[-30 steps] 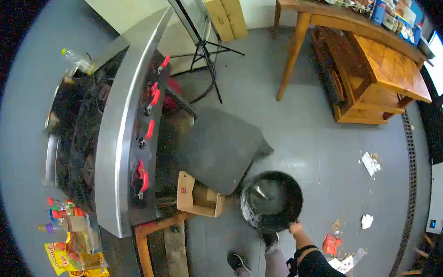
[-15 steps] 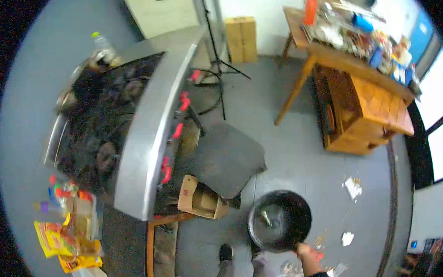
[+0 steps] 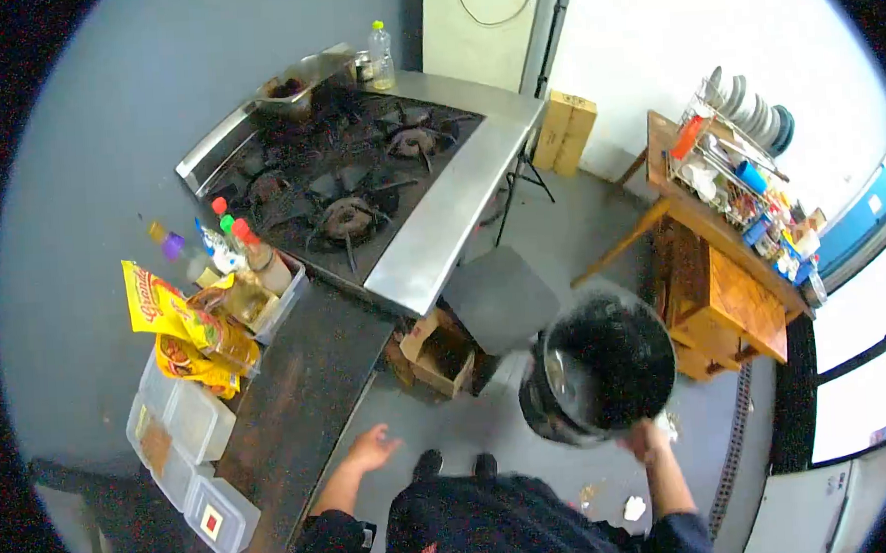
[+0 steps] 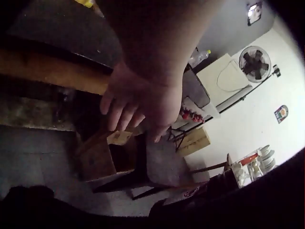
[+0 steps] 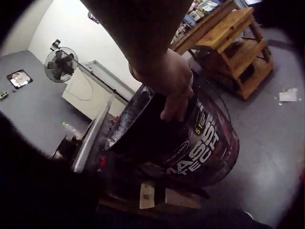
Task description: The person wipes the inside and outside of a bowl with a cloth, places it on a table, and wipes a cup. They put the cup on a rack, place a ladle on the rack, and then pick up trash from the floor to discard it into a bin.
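My right hand grips the rim of a large black bucket, fingers over the edge. The bucket is held above the floor, tilted, its mouth facing up toward the head camera. In the right wrist view the bucket bears "Mass Tech" lettering, and the inside near its rim is dusted white. Near the counter edge, my left hand holds nothing, its fingers loosely extended. The left wrist view shows that left hand in front of a cardboard box and a dark stool.
A gas stove stands ahead to the left. Beside it, a dark counter carries yellow packets, bottles and clear containers. An open cardboard box and a grey-topped stool are below. A wooden table stands right, and litter lies on the floor.
My right hand has raised the bucket from low over the floor and moved it rightward. My left hand has come into view. The head view has tilted up and turned left.
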The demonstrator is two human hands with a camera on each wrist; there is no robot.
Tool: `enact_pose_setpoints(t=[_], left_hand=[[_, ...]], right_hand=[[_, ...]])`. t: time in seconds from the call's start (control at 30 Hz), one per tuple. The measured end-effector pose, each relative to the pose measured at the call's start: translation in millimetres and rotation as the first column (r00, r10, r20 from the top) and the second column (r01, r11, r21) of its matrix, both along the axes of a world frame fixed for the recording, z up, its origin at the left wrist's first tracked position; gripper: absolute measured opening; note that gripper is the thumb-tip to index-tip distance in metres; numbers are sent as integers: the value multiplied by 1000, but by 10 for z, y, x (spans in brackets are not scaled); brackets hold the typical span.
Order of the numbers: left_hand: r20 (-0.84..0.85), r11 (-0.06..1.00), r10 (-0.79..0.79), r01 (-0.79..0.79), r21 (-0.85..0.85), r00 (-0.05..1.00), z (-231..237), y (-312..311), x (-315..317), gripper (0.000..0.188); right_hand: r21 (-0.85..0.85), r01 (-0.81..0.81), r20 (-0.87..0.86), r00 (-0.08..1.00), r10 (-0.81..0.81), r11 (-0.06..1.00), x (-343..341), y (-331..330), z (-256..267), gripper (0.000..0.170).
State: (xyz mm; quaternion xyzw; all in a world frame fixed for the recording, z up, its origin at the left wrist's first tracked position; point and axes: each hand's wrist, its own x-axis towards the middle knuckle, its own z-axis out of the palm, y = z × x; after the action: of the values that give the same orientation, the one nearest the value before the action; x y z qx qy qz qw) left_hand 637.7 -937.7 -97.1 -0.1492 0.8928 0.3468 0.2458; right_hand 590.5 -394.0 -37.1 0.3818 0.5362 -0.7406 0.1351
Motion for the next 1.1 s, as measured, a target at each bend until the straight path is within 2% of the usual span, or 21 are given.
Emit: enact_pose_setpoints(t=[0.03, 0.07, 0.13, 0.17, 0.2, 0.23, 0.27, 0.37, 0.47, 0.53, 0.6, 0.67, 0.73, 0.8, 0.83, 0.87, 0.9, 0.97, 1.0, 1.1], left_hand=[[4, 998, 42, -42, 47, 999, 54, 4, 14, 55], [-5, 998, 58, -58, 33, 998, 75, -9, 52, 55], [-26, 993, 117, -117, 6, 993, 83, -83, 200, 56], [-12, 989, 148, -148, 17, 989, 13, -166, 302, 56], [10, 987, 162, -162, -10, 987, 140, -172, 390, 57], [30, 982, 187, -186, -38, 982, 390, -172, 483, 58], [52, 974, 220, -217, -66, 974, 534, -176, 593, 58], [9, 958, 194, -187, -219, 981, -164, -422, 1141, 61], [116, 915, 403, -397, -70, 908, 316, -288, 1544, 65], [169, 874, 486, -483, -60, 858, 705, -115, 1672, 65], [98, 874, 482, -470, -125, 871, 503, -16, 1978, 64], [-69, 888, 337, -341, -309, 939, -194, -31, 2598, 63], [6, 809, 538, -514, -286, 843, 113, 191, 2655, 58], [98, 647, 760, -735, -202, 642, 541, 379, 2601, 57], [63, 677, 731, -709, -196, 680, 273, 383, 2799, 57], [28, 711, 693, -677, -189, 720, -248, 369, 3069, 57], [31, 730, 674, -658, -185, 738, -266, 386, 3087, 57], [72, 747, 659, -640, -182, 749, -293, 425, 3058, 58], [109, 748, 661, -638, -184, 743, -130, 444, 2902, 58], [219, 690, 721, -711, -140, 657, 475, 487, 2300, 60]], right_hand=[[-19, -149, -4, 989, 149, 989, -196, 138, -132, 31], [22, -74, 1, 997, 74, 997, -411, 20, -86, 31], [-59, -51, -17, 999, 50, 997, -799, -252, 58, 29], [-15, -60, -26, 998, 60, 998, -967, -370, 72, 28], [25, -81, -40, 996, 82, 996, -1155, -516, 106, 27], [-7, -36, 26, 999, 36, 999, -1304, -726, 277, 25], [15, -69, -8, 998, 69, 998, -1452, -845, 255, 26], [31, -130, -72, 989, 132, 991, -1978, -1070, -68, 28], [22, -38, -92, 995, 40, 999, -2274, -1305, -301, 27], [-9, -45, -92, 995, 44, 999, -2437, -1393, -389, 26], [1, -96, -79, 992, 96, 995, -2613, -1455, -470, 26], [-49, -189, -132, 975, 181, 981, -2744, -1465, -568, 27], [-71, -219, -113, 971, 211, 973, -2824, -1518, -519, 26], [-130, -199, -126, 975, 183, 971, -2835, -1493, -502, 21], [-91, -222, -151, 967, 207, 971, -2846, -1463, -542, 20], [-51, -237, -178, 958, 224, 970, -2872, -1438, -581, 19], [-103, -180, -88, 981, 171, 978, -2899, -1394, -584, 21], [-148, -226, -92, 973, 214, 963, -2960, -1328, -702, 28], [-171, -244, -97, 968, 230, 954, -2996, -1281, -774, 32], [-120, -312, -110, 948, 300, 942, -2765, -1373, -446, 48]])
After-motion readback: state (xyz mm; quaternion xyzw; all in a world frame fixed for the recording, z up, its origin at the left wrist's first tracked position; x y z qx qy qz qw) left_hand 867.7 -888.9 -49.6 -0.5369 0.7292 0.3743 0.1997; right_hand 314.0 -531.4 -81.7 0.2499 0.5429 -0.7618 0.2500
